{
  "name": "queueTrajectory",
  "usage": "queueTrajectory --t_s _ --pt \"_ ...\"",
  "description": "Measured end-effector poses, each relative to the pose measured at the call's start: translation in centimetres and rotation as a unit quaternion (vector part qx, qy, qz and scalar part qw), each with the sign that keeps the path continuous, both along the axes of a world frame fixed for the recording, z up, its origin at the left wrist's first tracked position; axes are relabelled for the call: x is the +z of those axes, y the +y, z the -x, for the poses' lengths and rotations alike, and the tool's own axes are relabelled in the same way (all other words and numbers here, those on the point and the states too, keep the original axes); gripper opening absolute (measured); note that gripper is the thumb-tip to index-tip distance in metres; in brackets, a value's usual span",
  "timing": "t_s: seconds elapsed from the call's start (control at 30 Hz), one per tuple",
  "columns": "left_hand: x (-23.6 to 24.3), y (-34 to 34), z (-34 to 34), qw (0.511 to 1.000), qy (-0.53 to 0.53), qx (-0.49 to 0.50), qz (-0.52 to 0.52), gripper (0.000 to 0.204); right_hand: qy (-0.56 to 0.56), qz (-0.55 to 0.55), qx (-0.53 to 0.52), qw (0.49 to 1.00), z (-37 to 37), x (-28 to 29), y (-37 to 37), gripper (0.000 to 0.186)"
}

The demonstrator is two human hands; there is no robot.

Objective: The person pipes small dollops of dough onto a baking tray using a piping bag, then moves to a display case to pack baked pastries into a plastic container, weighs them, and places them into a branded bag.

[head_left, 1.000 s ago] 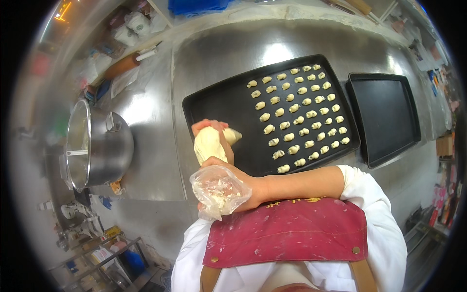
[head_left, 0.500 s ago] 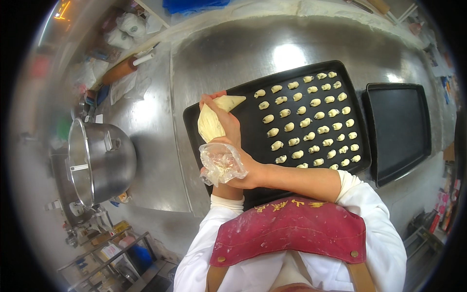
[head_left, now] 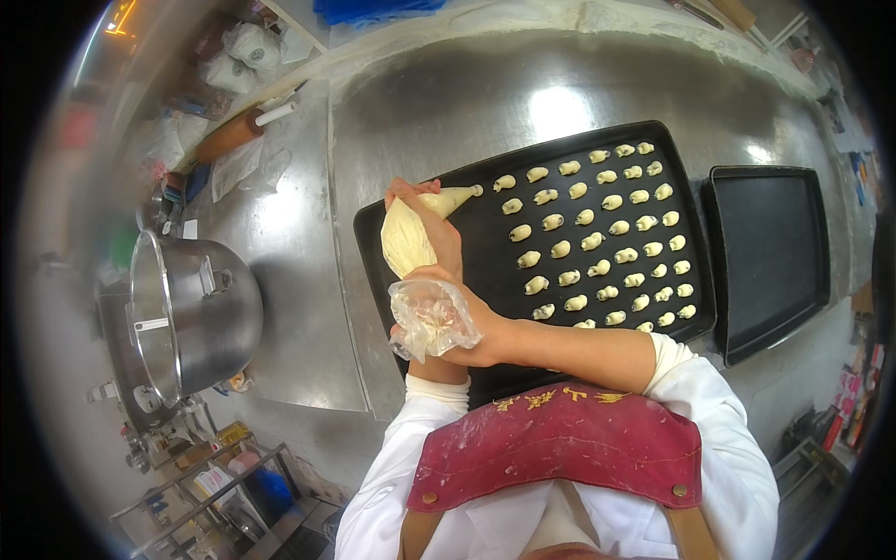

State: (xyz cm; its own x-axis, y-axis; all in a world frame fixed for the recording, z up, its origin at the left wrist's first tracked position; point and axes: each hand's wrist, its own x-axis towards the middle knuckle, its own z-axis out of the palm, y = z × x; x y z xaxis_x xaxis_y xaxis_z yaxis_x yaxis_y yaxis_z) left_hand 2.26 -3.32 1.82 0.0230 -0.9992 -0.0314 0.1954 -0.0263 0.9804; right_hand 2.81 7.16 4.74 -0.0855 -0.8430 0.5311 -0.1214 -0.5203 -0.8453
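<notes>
My left hand [head_left: 439, 229] is wrapped round the body of a clear piping bag [head_left: 406, 243] filled with pale cream dough. Lower down, my right hand [head_left: 474, 329] grips the bag's gathered, crumpled top, above my left wrist. The bag's tip points right, low over the large black baking tray [head_left: 481, 245], with a small fresh dab [head_left: 476, 190] at it. Several rows of small piped mounds [head_left: 611, 202], pale with dark flecks, fill the tray's right part.
An empty black tray [head_left: 767, 261] lies at the right. A steel mixing bowl [head_left: 191, 313] stands at the left, with a wooden rolling pin [head_left: 219, 140] and bags [head_left: 250, 51] behind it on the steel worktop [head_left: 280, 215]. A metal rack [head_left: 215, 504] is at lower left.
Both hands and the bag moved up the tray in the picture, now nearly still. A small dab has appeared at the tip. The trays appear shifted slightly right and down.
</notes>
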Motion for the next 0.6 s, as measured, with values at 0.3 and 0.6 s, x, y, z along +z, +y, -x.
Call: queueTrajectory --t_s 0.3,0.6 --pt "2.2 0.0 -1.2 0.994 -0.105 -0.038 -0.02 0.036 -0.036 -0.056 0.035 0.997 0.4 0.4 0.2 0.037" --pt "1.9 1.2 -2.5 0.989 0.118 -0.064 -0.067 0.029 -0.045 -0.002 0.061 0.997 -0.8 0.8 1.8 0.04"
